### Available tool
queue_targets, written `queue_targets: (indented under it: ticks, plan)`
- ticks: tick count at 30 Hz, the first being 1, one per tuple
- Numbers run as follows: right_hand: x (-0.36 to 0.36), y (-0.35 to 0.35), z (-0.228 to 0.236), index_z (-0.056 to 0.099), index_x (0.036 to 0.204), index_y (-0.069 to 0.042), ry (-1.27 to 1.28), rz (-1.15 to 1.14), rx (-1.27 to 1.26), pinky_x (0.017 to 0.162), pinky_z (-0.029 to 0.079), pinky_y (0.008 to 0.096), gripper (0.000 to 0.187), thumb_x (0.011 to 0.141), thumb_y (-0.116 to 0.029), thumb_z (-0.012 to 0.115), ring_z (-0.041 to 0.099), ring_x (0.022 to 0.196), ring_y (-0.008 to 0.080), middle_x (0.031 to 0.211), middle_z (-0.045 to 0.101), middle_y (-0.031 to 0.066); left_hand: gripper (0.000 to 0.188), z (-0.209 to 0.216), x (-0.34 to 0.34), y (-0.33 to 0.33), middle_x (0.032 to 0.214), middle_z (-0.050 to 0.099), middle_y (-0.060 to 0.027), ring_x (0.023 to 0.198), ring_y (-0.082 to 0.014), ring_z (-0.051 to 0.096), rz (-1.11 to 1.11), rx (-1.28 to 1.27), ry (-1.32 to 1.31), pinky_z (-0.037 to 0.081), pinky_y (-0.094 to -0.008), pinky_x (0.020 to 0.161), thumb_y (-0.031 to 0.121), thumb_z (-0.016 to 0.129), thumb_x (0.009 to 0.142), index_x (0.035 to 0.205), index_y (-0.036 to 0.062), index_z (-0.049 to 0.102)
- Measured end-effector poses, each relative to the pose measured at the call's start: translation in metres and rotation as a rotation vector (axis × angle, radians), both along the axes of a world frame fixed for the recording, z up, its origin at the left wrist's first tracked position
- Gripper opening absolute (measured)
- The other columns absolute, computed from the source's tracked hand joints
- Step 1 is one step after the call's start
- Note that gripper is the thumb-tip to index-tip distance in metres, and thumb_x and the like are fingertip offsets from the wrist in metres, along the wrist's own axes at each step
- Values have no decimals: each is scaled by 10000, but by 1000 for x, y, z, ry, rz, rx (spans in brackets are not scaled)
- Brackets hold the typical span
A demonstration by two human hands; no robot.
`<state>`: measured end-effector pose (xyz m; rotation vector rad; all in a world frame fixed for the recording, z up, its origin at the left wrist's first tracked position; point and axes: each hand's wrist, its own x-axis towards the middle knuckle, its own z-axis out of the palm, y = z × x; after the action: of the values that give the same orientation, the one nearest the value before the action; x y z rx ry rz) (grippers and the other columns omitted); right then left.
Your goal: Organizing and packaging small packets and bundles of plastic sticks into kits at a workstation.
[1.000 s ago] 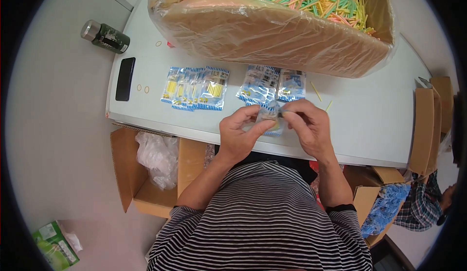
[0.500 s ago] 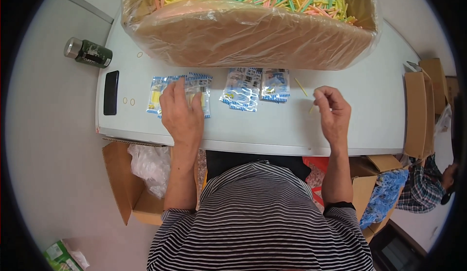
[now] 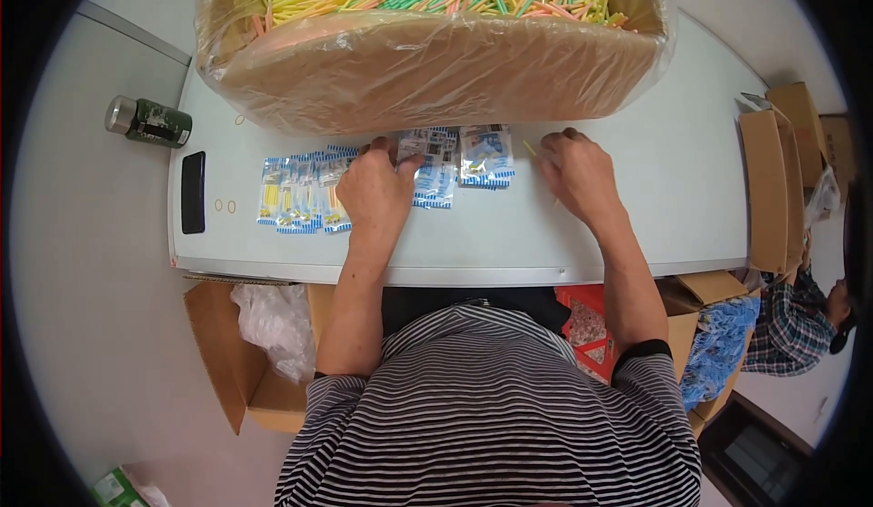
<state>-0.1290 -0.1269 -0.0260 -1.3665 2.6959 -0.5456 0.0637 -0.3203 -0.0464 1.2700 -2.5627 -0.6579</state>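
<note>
My left hand rests at the left edge of the middle pile of clear packets, its thumb and fingers apart. Left of it lies an overlapping row of blue-edged clear packets with yellow sticks inside. Another small stack of packets lies to the right of the middle pile. My right hand is closed above the table, fingers curled. A thin yellow stick pokes out below its fingers. Close to its fingertips is another thin yellow stick. The right fingertips are partly hidden.
A large plastic-lined carton full of coloured sticks fills the table's far side. At left are a dark green flask, a black phone and rubber bands. Open boxes stand below the front edge. A person is at far right.
My left hand has moved right from the left packets to the middle pile, uncovering the left row, which lies more spread. My right hand has shifted left. The whole view has shifted slightly.
</note>
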Motion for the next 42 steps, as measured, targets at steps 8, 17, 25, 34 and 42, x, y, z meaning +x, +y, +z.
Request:
queue_targets:
  ticks: [8,17,25,34,42]
  plan:
    - [-22,-2,9,707,849,29,-321,-53,-11,662,514,388,203,824,-151,615,631,671,265,759,664,173,228,-11,7,11,762,708,-135,703,-320,690,101,27,362,523,-411,654,191,797,790,945,38,731]
    - [-13,37,-4,717,882,50,-357,-299,201,727,538,417,280,835,-223,675,684,714,345,769,695,228,194,-3,7,22,707,644,-32,603,-78,494,105,222,661,430,-236,574,134,785,854,941,-30,731]
    - [8,17,-1,693,791,-7,-29,-145,432,723,532,483,186,777,-186,646,656,755,428,783,678,237,145,1,19,20,748,693,-118,587,-189,644,137,161,707,490,-314,549,145,793,833,886,25,730]
    - [-11,78,47,539,952,-63,-1315,-238,-890,561,481,283,88,966,-150,546,502,606,150,746,500,36,165,-7,44,13,719,674,-65,633,-69,553,86,278,841,457,-240,564,119,731,915,944,-29,664]
    - [-14,-108,208,655,1015,-11,-400,150,-493,584,336,201,223,984,-220,582,435,691,47,786,532,-16,144,-2,40,4,718,673,-88,637,-90,575,35,332,826,461,-260,566,98,712,928,959,-27,646]
